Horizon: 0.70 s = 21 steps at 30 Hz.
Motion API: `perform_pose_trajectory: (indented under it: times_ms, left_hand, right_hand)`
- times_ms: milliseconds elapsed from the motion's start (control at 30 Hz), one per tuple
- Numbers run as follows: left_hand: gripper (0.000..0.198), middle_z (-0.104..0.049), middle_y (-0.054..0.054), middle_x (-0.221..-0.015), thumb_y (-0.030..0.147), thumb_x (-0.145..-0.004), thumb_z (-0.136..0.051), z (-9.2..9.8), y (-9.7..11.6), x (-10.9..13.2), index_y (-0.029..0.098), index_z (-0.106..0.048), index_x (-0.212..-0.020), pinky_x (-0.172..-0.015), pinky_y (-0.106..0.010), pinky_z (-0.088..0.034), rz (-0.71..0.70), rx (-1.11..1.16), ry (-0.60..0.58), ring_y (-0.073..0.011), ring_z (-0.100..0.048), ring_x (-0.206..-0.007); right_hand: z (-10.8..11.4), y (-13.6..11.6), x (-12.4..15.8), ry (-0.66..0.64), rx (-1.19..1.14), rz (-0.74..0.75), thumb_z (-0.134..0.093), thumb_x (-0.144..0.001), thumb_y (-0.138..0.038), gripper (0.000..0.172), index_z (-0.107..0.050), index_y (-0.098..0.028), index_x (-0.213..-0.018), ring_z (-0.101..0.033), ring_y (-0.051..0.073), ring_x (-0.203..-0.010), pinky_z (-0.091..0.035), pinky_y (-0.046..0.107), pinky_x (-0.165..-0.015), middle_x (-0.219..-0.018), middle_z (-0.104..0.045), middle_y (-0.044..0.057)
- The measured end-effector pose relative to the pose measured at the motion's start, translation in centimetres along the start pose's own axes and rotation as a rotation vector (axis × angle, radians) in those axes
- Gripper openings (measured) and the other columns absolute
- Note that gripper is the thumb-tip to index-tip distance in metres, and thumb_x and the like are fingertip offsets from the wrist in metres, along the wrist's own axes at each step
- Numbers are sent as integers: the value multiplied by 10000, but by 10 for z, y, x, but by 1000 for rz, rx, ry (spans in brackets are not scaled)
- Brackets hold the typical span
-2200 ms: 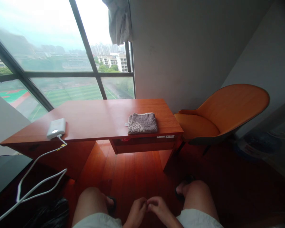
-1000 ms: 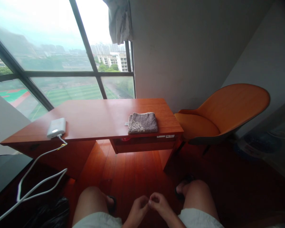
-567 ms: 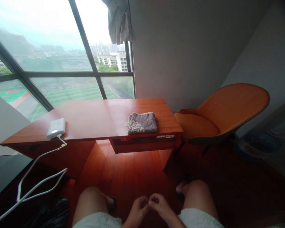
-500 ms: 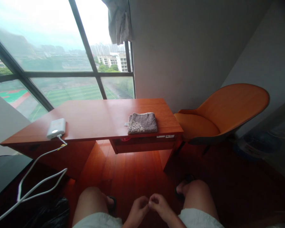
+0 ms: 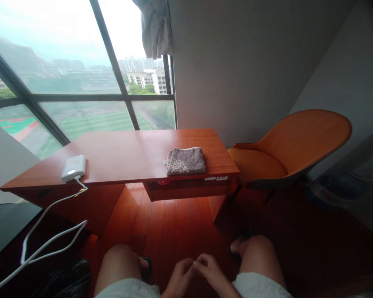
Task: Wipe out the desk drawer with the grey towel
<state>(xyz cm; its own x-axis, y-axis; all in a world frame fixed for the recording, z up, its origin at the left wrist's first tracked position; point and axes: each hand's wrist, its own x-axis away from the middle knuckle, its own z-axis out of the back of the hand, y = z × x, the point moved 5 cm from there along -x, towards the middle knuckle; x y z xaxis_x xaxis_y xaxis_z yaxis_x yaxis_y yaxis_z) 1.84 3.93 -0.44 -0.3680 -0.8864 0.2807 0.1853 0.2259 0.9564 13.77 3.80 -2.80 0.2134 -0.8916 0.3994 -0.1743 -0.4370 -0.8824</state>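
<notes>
Low in the head view, between the knees, my left hand (image 5: 182, 274) and my right hand (image 5: 210, 270) meet at the fingertips. Both hands have their fingers curled and closed, and I see no object in either. Ahead of them is a reddish-brown wooden desk (image 5: 118, 155). Nearest to the hands on its top lies a folded grey-brown towel (image 5: 187, 160) with a pale pattern at its left end and a small tag. A white power bank (image 5: 74, 167) with a lit round spot rests at the desk's left edge, a white cable (image 5: 53, 203) plugged into it.
An orange chair (image 5: 286, 153) stands right of the desk, with a large plastic water bottle (image 5: 342, 188) on the floor behind it. Under the desktop is a shelf (image 5: 186, 187) with small items. A black plastic bag (image 5: 70, 279) lies at lower left, near a dark surface (image 5: 9, 227).
Both hands have shifted very slightly, with the fingertips still touching. The towel, power bank and cable have stayed in place.
</notes>
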Motion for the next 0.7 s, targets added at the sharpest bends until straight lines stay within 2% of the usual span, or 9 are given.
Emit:
perform_pose_trajectory:
  times_ms: [200, 300, 467, 700]
  left_hand:
    - [416, -601, -19, -698, 515, -837, -486, -1, 3, 2, 137, -601, -707, -623, -223, -390, -42, -30, 6, -150, -529, -691]
    - [421, -602, -17, -699, 539, -831, -477, 0, 0, 0, 151, -586, -710, -623, -229, -401, -21, -8, 38, -148, -538, -674]
    - [472, -568, 2, -611, 639, -746, -515, 5, -6, -6, 173, -535, -675, -535, -233, -389, 48, 111, 107, -143, -527, -574]
    - [540, -562, 9, -547, 709, -656, -555, 6, -7, -7, 169, -535, -648, -519, -237, -385, 128, 104, 116, -131, -514, -519]
  right_hand:
    - [0, 1, -1, -26, 31, 18, -679, -625, -524, 368, -541, -187, -671, -548, 136, -593, -388, 264, -584, -611, -588, -13]
    - [2, 7, -5, 5, 94, 15, -630, -641, -583, 409, -516, -191, -635, -539, 137, -577, -380, 262, -564, -597, -576, -9]
    - [7, 15, -8, 57, 317, 80, -528, -743, -569, 394, -541, -183, -665, -491, 118, -561, -354, 253, -550, -593, -556, -7]
    - [0, 8, -5, 5, 335, 139, -492, -792, -525, 371, -556, -181, -671, -513, 126, -594, -376, 251, -564, -622, -572, 4]
